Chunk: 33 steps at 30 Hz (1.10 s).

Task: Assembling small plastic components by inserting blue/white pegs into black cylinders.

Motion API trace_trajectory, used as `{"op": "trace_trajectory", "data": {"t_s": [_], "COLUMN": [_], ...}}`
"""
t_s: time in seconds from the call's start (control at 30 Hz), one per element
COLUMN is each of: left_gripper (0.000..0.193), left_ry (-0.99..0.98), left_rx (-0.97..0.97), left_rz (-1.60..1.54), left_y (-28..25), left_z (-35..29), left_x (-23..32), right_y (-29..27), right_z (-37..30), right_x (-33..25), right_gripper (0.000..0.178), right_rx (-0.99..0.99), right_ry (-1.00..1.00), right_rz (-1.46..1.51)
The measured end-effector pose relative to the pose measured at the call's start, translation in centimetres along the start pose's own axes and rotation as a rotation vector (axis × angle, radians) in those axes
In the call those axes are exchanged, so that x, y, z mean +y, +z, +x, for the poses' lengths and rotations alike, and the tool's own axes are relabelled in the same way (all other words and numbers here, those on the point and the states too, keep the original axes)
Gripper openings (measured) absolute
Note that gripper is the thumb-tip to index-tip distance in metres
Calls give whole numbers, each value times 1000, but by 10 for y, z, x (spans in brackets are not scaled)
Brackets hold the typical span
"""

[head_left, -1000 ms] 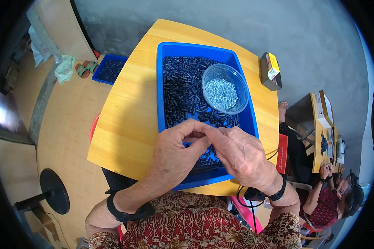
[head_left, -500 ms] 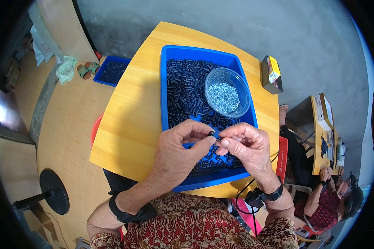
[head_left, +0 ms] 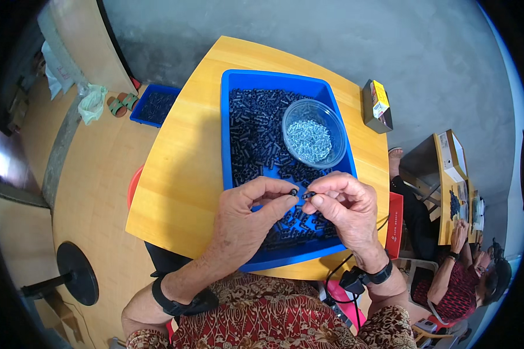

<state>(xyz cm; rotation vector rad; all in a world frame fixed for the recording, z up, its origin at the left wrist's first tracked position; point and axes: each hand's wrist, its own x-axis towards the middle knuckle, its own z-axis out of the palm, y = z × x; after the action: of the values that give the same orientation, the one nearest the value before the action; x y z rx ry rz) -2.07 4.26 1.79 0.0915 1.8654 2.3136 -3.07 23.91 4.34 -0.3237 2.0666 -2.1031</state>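
Two hands (head_left: 297, 212) meeting fingertip-to-fingertip, pinching small black parts (head_left: 301, 194)

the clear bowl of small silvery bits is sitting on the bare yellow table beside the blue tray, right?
Not quite. The head view shows the clear bowl of small silvery bits sitting inside the blue tray, on top of the small black parts, not on the bare yellow table beside it.
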Motion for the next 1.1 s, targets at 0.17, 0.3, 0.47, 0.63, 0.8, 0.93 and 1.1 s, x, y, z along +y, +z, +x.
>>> {"op": "trace_trajectory", "data": {"t_s": [0.17,0.3,0.47,0.63,0.8,0.93,1.1], "left_gripper": [14,14,13,13,13,14,15], "left_ry": [-5,43,28,31,34,1,28], "left_rx": [-30,-34,-47,-47,-45,-41,9], "left_rz": [-7,-21,-38,-22,19,59,118], "left_y": [2,4,3,3,3,3,7], "left_z": [-2,-1,1,0,-2,-3,-5], "left_x": [1,-5,-4,-3,-2,1,-2], "right_y": [-5,-3,-2,-1,-1,1,1], "right_z": [5,10,12,12,11,8,9], "right_x": [-4,-12,-14,-19,-26,-28,-20], "right_gripper": [16,14,13,14,15,16,15], "right_rx": [8,-18,-37,-56,-87,-113,-109], "right_ry": [-157,-240,-311,-346,-398,-396,-387], "right_rz": [-155,-357,-471,-526,-640,-677,-675]}}
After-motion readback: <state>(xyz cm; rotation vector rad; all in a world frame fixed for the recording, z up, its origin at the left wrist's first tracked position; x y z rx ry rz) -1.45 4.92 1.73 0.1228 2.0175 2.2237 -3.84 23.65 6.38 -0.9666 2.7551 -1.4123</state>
